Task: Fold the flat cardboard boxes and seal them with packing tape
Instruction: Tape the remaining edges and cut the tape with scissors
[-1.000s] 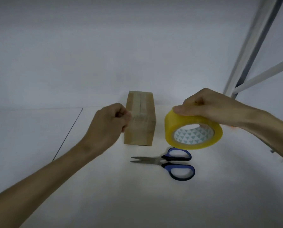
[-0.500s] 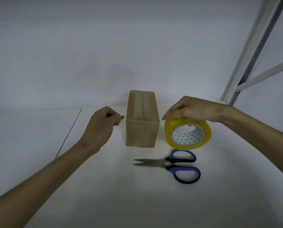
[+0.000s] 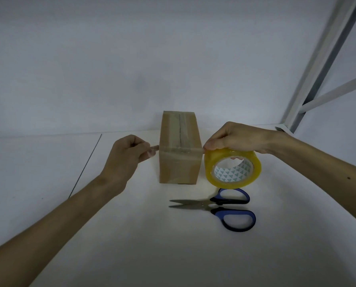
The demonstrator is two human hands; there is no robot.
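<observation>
A small folded cardboard box [image 3: 179, 162] stands on the white table, its top seam covered with clear tape. My left hand [image 3: 127, 156] is just left of the box and pinches the free end of a tape strip [image 3: 153, 151] that runs across the box's near top edge. My right hand [image 3: 237, 139] grips the yellow packing tape roll [image 3: 233, 168] from above, right beside the box's right side. The strip stretches from the roll over the box to my left fingers.
Blue-handled scissors [image 3: 220, 206] lie shut in front of the roll, blades pointing left. A white wall rises behind the box. A white metal frame [image 3: 309, 83] stands at the back right. A thin dark line [image 3: 86, 166] crosses the table on the left.
My right hand brought the roll down and left, close against the box's right side. My left hand moved off the box to its left, pulling the tape end across the box edge.
</observation>
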